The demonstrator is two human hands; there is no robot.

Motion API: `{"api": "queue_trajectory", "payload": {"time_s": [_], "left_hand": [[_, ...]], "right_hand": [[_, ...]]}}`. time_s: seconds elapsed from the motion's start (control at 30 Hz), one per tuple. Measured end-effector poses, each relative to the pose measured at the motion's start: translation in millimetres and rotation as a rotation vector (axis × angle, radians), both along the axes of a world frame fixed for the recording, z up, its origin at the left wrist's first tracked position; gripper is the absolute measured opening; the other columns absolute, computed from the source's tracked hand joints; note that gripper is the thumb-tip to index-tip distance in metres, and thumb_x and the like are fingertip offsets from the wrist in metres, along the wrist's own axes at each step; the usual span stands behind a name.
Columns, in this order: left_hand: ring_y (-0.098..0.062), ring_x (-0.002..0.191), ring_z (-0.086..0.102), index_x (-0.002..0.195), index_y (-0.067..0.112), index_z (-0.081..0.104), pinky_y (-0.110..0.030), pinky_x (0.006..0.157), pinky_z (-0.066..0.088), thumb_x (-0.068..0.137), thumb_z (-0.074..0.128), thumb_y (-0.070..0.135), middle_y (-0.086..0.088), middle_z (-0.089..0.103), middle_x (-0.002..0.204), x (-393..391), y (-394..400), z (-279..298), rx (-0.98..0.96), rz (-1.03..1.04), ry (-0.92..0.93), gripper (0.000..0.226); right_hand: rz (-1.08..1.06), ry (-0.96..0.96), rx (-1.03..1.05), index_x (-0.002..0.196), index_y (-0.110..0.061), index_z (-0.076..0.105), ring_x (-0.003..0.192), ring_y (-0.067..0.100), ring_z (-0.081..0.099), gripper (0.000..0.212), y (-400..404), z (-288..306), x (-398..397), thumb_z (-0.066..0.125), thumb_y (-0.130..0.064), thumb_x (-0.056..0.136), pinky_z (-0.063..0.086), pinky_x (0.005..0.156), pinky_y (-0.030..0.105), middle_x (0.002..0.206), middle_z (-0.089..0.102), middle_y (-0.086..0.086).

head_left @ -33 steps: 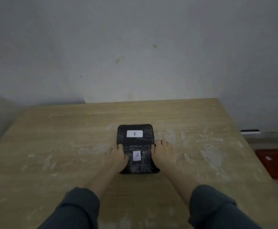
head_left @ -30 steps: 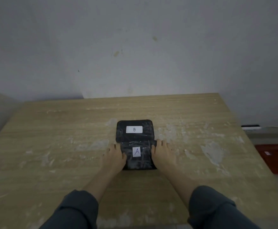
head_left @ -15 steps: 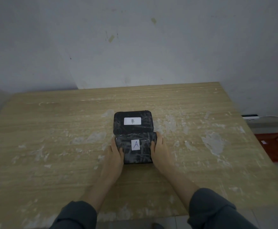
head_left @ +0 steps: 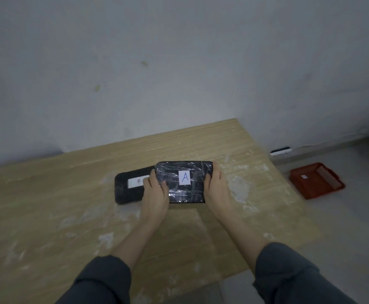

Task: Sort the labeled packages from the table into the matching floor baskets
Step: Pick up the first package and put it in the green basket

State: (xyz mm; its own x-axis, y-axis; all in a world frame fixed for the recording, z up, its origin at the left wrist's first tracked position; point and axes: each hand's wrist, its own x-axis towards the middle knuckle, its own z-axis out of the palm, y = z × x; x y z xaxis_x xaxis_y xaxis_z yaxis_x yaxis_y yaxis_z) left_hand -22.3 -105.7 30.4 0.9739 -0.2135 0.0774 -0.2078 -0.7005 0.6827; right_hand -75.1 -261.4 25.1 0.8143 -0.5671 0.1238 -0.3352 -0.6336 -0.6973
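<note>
A black plastic-wrapped package with a white label "A" [head_left: 184, 185] is held between both my hands, lifted a little above the wooden table [head_left: 47, 216]. My left hand [head_left: 155, 194] grips its left end and my right hand [head_left: 217, 191] grips its right end. Behind it to the left a second black package [head_left: 127, 189] lies flat on the table; its white label is partly hidden by my left hand. A red basket [head_left: 316, 183] sits on the floor to the right of the table.
The table's right edge runs close to my right hand, with grey floor beyond it. A white wall stands behind the table. A small dark-and-white object [head_left: 280, 151] lies at the foot of the wall near the basket.
My hands closed on the sides of package A and lifted it off the table toward the right. The view has swung right, so the other package now lies to the left.
</note>
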Motion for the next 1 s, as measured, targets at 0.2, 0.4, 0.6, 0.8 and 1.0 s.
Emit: {"api": "queue_trajectory", "payload": {"time_s": [0.2, 0.4, 0.6, 0.8, 1.0], "left_hand": [[-0.030, 0.116, 0.051, 0.144, 0.004, 0.029, -0.029, 0.092, 0.041, 0.100, 0.033, 0.022, -0.017, 0.043, 0.139, -28.1, -113.3, 22.0, -0.045, -0.154, -0.037, 0.048], [-0.027, 0.102, 0.059, 0.139, 0.010, 0.035, -0.041, 0.085, 0.053, 0.099, 0.034, 0.022, -0.012, 0.059, 0.121, -74.1, -241.6, 24.0, -0.103, -0.274, -0.014, 0.042], [-0.032, 0.101, 0.058, 0.145, 0.011, 0.027, -0.041, 0.084, 0.050, 0.098, 0.035, 0.019, -0.015, 0.058, 0.120, -118.8, -374.7, 8.3, -0.106, -0.326, 0.000, 0.048], [-0.034, 0.095, 0.061, 0.143, 0.012, 0.028, -0.037, 0.077, 0.047, 0.098, 0.034, 0.021, -0.015, 0.062, 0.113, -141.9, -476.5, -12.4, -0.056, -0.312, 0.046, 0.046], [-0.029, 0.090, 0.059, 0.142, 0.012, 0.027, -0.033, 0.074, 0.043, 0.099, 0.033, 0.021, -0.015, 0.061, 0.112, -118.9, -561.0, -44.0, -0.042, -0.311, 0.101, 0.045]], "right_hand": [[-0.171, -0.010, -0.064, 0.146, -0.008, 0.025, 0.098, 0.038, 0.054, 0.047, -105.0, 23.7, -45.9, 0.033, -0.020, 0.100, 0.039, 0.071, 0.036, 0.120, 0.054, 0.022], [-0.278, -0.009, -0.073, 0.147, -0.008, 0.023, 0.097, 0.037, 0.057, 0.049, -226.7, 25.1, -110.0, 0.032, -0.022, 0.101, 0.043, 0.071, 0.038, 0.120, 0.055, 0.021], [-0.340, 0.007, -0.042, 0.146, -0.012, 0.024, 0.094, 0.031, 0.057, 0.048, -354.2, 7.3, -159.7, 0.033, -0.023, 0.100, 0.041, 0.069, 0.033, 0.118, 0.055, 0.017], [-0.344, 0.048, -0.035, 0.143, -0.010, 0.028, 0.098, 0.033, 0.057, 0.045, -457.7, -17.1, -180.0, 0.034, -0.020, 0.099, 0.043, 0.073, 0.035, 0.118, 0.056, 0.019], [-0.316, 0.087, -0.030, 0.143, -0.009, 0.028, 0.099, 0.033, 0.058, 0.045, -543.7, -48.9, -155.8, 0.035, -0.020, 0.099, 0.049, 0.077, 0.038, 0.120, 0.056, 0.020]]}}
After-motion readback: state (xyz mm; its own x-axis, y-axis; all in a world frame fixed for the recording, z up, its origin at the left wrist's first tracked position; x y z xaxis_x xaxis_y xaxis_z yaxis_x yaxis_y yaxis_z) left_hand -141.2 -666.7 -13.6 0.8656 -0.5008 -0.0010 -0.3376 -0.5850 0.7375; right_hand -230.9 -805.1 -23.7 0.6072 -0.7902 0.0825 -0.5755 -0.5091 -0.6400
